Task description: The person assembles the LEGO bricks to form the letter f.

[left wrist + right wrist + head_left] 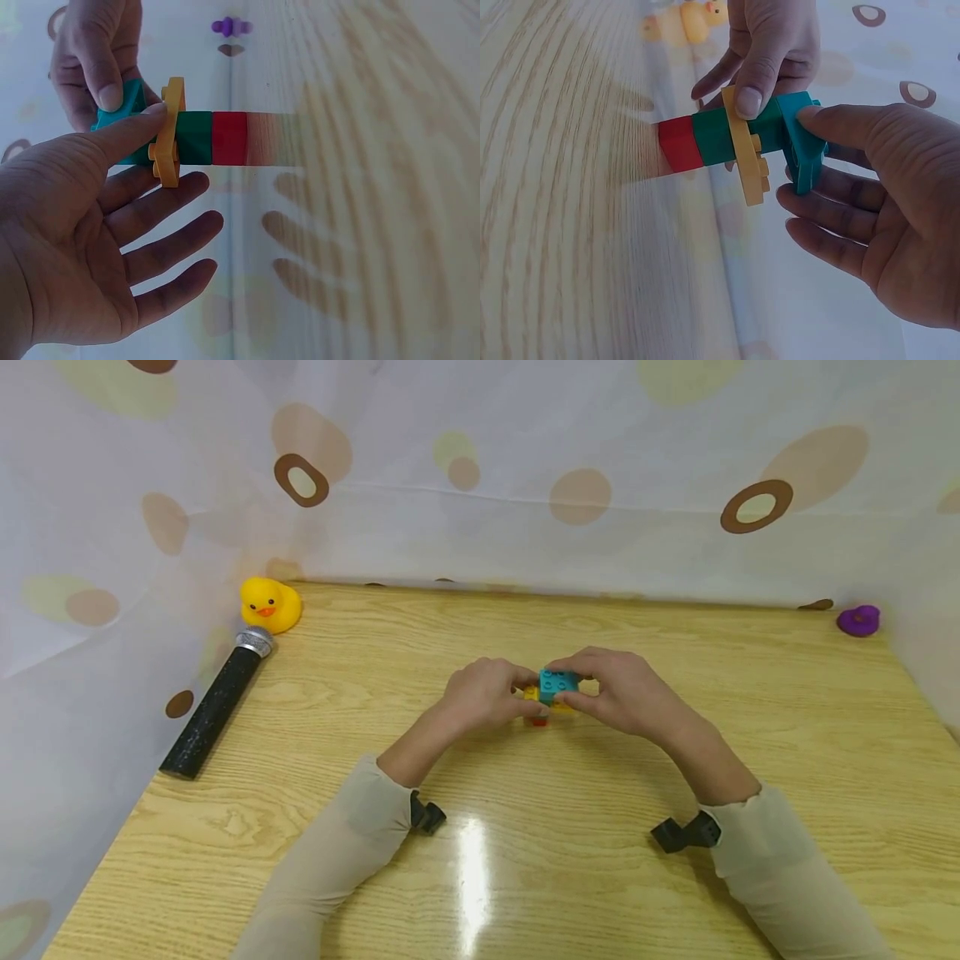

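A small tower of toy building bricks stands on the wooden table. At its base is a red brick [680, 144], with a green brick [714, 137] above it. Over these lies a yellow plate [744, 154] that juts out sideways, then an upper green brick [768, 120]. The topmost piece is a teal brick [555, 683] with a sloped underside. My left hand [483, 697] pinches the tower by the upper green brick, thumb tip beside the yellow plate. With thumb and fingers my right hand [618, 693] grips the teal brick; its seating on the green one is partly hidden.
At the table's back left sits a yellow rubber duck [272, 607], with a black microphone [213, 710] lying along the left edge. A purple toy duck [858, 621] is at the back right corner. A spotted cloth [517, 468] hangs behind the table.
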`<state>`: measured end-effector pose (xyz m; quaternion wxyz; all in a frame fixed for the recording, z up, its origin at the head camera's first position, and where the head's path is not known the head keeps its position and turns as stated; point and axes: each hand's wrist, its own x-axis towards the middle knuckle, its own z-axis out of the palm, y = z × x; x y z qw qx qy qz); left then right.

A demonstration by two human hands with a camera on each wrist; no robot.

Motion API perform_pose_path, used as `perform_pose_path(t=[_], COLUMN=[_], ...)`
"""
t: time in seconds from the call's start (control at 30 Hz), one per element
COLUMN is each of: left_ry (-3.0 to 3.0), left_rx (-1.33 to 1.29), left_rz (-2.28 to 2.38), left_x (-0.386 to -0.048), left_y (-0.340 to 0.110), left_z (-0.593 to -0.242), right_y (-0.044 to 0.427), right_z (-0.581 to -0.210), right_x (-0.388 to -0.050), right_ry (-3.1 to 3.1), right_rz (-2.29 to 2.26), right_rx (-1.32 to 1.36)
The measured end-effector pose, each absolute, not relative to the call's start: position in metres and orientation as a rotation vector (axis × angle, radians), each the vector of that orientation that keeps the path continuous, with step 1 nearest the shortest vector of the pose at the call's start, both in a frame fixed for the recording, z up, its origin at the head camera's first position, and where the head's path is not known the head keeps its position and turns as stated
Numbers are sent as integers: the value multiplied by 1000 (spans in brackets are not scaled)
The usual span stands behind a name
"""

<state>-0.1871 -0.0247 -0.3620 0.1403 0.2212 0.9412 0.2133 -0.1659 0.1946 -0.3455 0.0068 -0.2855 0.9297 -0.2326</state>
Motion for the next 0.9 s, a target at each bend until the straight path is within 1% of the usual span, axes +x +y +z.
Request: perform_pose_path(t=[0.33, 0.47, 0.63, 0.9], left_ry=[2717, 2704, 2683, 2571], left_rx=[637, 645, 645, 577], left_rz=[589, 617, 729, 1011], left_x=[-187, -187, -189, -194], left_y=[-24, -25, -28, -31], left_z=[-362, -362, -361, -361], right_y=[197, 198, 200, 202], right_z=[-356, -357, -355, -352], right_x=[-170, -170, -172, -175], right_ry=[2773, 2774, 2766, 2747], right_rz=[-788, -802, -880, -989], right_rx=[-857, -886, -911, -870])
